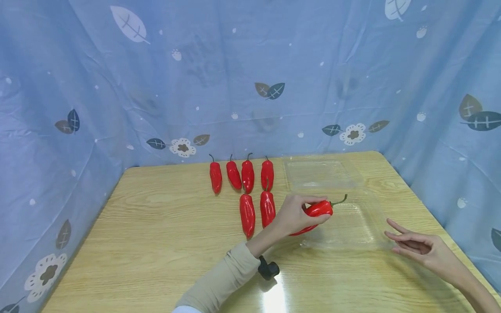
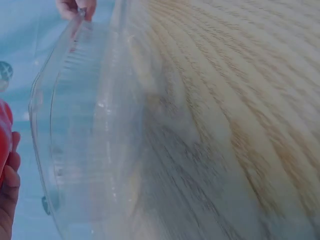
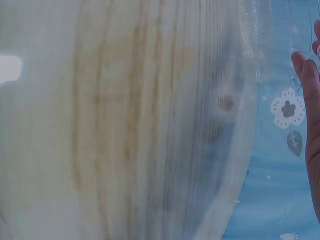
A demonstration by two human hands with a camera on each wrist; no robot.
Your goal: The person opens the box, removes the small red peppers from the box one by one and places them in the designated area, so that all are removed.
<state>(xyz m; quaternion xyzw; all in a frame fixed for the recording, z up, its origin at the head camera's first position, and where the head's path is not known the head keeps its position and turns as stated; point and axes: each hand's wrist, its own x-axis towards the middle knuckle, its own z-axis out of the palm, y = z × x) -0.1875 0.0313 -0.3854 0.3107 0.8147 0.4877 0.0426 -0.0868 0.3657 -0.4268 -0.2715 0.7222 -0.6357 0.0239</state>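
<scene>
A red chili pepper [image 1: 322, 208] with a curved green stem is gripped between the thumb and fingers of my left hand [image 1: 295, 215]. It is held above the left part of a clear plastic box [image 1: 352, 226]. In the left wrist view, part of the red pepper [image 2: 5, 130] shows at the left edge beside the fingers. My right hand [image 1: 424, 250] is at the box's right edge. The left wrist view has the right hand's fingertips [image 2: 80, 7] pinching the box's rim. Only part of the right hand [image 3: 311, 100] enters the right wrist view.
Several red peppers [image 1: 247, 215] lie in two rows on the wooden table [image 1: 164, 234], left of the box. Directly behind the box lies another shallow clear plastic section [image 1: 318, 171]. Blue patterned curtains [image 1: 235, 56] enclose the back and sides. A black wrist-camera piece [image 1: 269, 269] hangs below my left wrist.
</scene>
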